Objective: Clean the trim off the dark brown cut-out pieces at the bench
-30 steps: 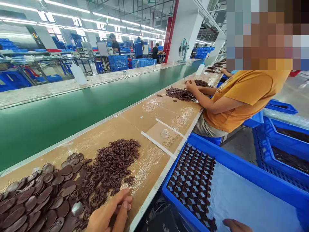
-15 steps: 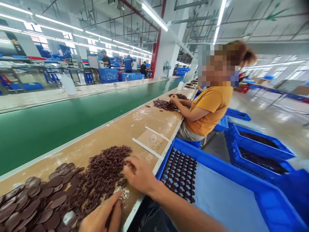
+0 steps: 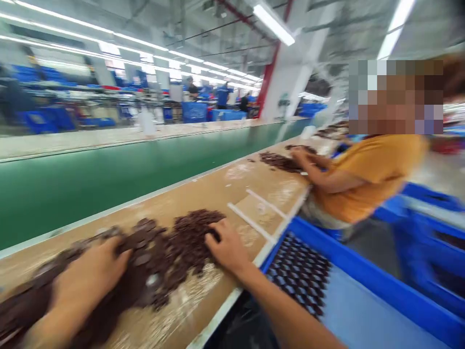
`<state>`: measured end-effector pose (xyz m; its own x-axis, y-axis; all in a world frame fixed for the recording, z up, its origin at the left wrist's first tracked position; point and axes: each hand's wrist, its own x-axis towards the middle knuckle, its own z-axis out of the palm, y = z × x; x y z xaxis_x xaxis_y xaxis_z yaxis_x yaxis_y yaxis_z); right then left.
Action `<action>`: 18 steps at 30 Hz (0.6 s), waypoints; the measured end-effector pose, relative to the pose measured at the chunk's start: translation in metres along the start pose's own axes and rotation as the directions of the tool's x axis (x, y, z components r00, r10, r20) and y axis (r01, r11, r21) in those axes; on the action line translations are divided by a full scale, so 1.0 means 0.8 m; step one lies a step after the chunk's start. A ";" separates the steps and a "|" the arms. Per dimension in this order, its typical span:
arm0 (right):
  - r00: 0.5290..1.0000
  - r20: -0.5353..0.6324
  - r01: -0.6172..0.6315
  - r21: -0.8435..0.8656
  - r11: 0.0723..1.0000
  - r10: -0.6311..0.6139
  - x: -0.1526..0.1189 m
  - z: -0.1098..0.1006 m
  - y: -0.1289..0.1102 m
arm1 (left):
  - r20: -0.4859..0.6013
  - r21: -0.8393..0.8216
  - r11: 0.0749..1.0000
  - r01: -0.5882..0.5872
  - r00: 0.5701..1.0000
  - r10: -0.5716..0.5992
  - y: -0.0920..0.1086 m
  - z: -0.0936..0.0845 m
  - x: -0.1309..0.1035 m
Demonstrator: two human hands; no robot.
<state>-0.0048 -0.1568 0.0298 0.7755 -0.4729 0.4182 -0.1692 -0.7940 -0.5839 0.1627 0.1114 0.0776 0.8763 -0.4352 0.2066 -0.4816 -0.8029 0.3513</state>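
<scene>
Over the near side of the bench [image 3: 196, 198], both my forearms reach forward, palms turned down. My left hand [image 3: 89, 271] is spread low over the heap of flat dark discs [image 3: 143, 237], thumb apart from the fingers; it is blurred, and I can't tell whether it grips one. My right hand [image 3: 227, 247] comes in from the right with its fingers bent, the tips at the right edge of the pile of small dark pieces [image 3: 192, 237]; whether anything is pinched there, I can't tell.

The discs lie under and around my left hand, and the small pieces run on from them, between my two hands. The bench top is brown and shiny in patches, with white tape strips [image 3: 250, 222] beyond my right hand. Beside my right forearm, a blue tray [image 3: 363, 264] holds rows of dark pieces [image 3: 300, 271]. A green belt [image 3: 127, 165] runs along the far side, and a person in an orange shirt [image 3: 374, 169] works farther down, under bright strip lights [image 3: 274, 24].
</scene>
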 end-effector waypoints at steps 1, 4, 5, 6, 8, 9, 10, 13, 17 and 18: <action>1.000 -0.001 -0.005 0.030 1.000 0.005 0.000 0.000 0.002 | 0.045 0.077 0.997 0.007 0.999 -0.011 0.012 -0.005 -0.007; 1.000 0.012 -0.018 0.106 0.994 0.017 0.007 0.005 0.013 | 0.127 0.214 0.976 0.035 0.990 -0.063 0.029 -0.008 -0.009; 1.000 0.019 -0.016 0.123 0.992 0.014 0.009 0.007 0.017 | 0.141 0.237 0.970 0.048 0.987 -0.083 0.028 -0.008 -0.008; 1.000 0.023 -0.012 0.135 0.991 0.009 0.010 0.007 0.019 | 0.153 0.251 0.966 0.057 0.983 -0.098 0.026 -0.009 -0.008; 1.000 0.024 -0.001 0.148 0.989 -0.003 0.010 0.007 0.021 | 0.171 0.257 0.965 0.058 0.980 -0.105 0.023 -0.012 -0.008; 1.000 0.019 0.005 0.152 0.988 -0.008 0.010 0.006 0.021 | 0.176 0.254 0.966 0.051 0.980 -0.098 0.022 -0.014 -0.008; 1.000 0.012 0.012 0.155 0.988 -0.014 0.009 0.005 0.021 | 0.178 0.251 0.967 0.040 0.980 -0.087 0.022 -0.015 -0.008; 1.000 -0.013 0.029 0.167 0.985 -0.027 0.008 0.003 0.021 | 0.183 0.249 0.968 -0.021 0.983 -0.025 0.026 -0.014 -0.006; 0.999 -0.043 0.029 0.186 0.982 -0.022 0.008 0.001 0.022 | 0.205 0.270 0.959 -0.080 0.978 0.024 0.033 -0.005 0.000; 0.999 -0.048 0.027 0.191 0.981 -0.018 0.008 0.000 0.021 | 0.205 0.280 0.957 -0.079 0.979 0.021 0.033 -0.002 0.001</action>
<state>-0.0027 -0.1733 0.0225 0.7486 -0.4762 0.4612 -0.0292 -0.7187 -0.6947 0.1504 0.0907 0.0888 0.8504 -0.5257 0.0226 -0.5260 -0.8481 0.0641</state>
